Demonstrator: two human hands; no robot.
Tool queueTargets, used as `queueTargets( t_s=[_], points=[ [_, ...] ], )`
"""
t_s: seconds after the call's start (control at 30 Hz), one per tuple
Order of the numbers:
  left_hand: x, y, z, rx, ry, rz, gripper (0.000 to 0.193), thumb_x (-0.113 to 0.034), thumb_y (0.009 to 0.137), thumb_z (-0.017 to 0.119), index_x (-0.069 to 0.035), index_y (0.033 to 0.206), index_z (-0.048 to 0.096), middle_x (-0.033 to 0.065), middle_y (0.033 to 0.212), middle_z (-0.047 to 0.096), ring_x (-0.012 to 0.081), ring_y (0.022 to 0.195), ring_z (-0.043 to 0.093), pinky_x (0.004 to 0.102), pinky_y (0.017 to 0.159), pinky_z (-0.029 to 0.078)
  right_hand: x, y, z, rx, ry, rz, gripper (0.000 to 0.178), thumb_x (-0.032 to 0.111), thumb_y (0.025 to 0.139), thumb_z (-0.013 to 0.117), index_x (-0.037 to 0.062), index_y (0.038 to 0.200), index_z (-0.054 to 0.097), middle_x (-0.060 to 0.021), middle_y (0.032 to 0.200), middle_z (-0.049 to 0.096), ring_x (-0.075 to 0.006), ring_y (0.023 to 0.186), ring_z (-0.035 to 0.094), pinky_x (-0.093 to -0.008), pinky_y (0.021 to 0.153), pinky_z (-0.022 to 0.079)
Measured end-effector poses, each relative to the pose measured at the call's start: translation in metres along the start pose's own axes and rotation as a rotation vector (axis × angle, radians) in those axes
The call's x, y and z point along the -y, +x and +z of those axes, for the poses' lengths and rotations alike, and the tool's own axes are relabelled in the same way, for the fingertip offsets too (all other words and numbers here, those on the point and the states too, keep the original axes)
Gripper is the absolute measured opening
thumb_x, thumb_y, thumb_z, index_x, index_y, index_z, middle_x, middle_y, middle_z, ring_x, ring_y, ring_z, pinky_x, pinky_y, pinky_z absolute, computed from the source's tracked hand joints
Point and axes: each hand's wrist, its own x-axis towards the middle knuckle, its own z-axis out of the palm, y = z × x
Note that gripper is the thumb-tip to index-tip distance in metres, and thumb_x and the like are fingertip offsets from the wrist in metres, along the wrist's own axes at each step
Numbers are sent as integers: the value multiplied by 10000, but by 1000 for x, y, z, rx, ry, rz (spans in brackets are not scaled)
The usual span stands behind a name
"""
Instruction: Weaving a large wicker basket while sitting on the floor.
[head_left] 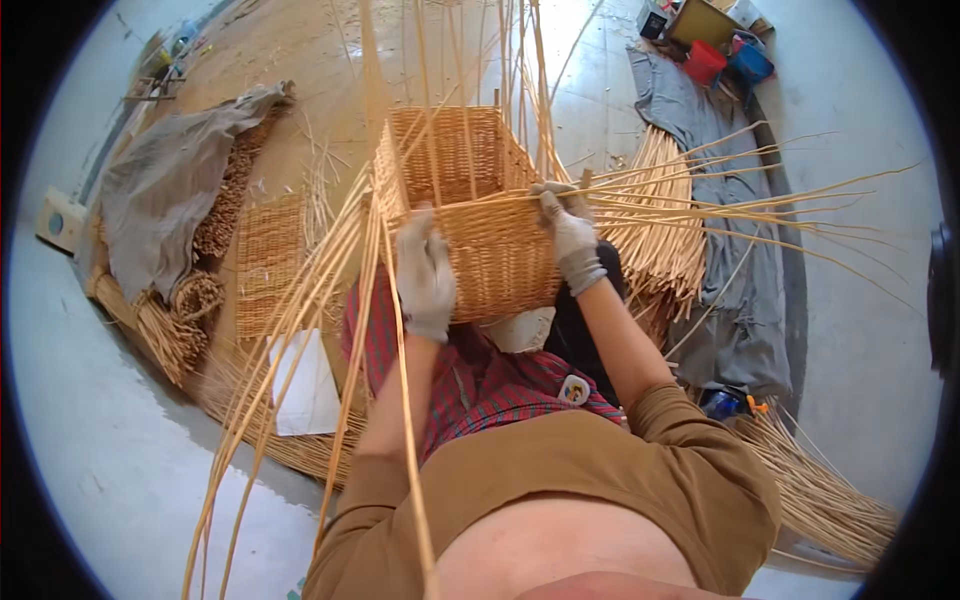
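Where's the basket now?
In the head view, the basket is just above centre, left hand by its near wall, right hand at its right corner.

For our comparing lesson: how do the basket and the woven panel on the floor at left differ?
The basket has raised walls; the panel looks flat. The right grip is on the basket; the panel lies untouched. Both look woven and tan.
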Motion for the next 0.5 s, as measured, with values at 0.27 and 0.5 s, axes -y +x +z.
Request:
queueTargets(
  t_s=[0.27, 0.5],
  points=[
    [3, 57, 30, 380, -92, -572, 415, -403, 993, 589, -40, 807, 665, 27, 538, 503, 128, 400, 437, 333, 405, 347, 32, 65, 120, 67, -886, -706, 288, 1, 944, 566, 69, 1224, 570, -152, 1200, 656, -211, 928, 679, -335, 706, 564],
    [2, 75, 3, 497, -157, -727, 381, -342, 952, 671, -64, 713, 564, 5, 509, 457, 122, 367, 444, 311, 368, 374, 32, 61, 52, 81, -814, -621, 401, 62, 995, 501, 143, 1383, 436, -134, 1092, 669, -213, 919, 698, -296, 597, 550]
  ],
)
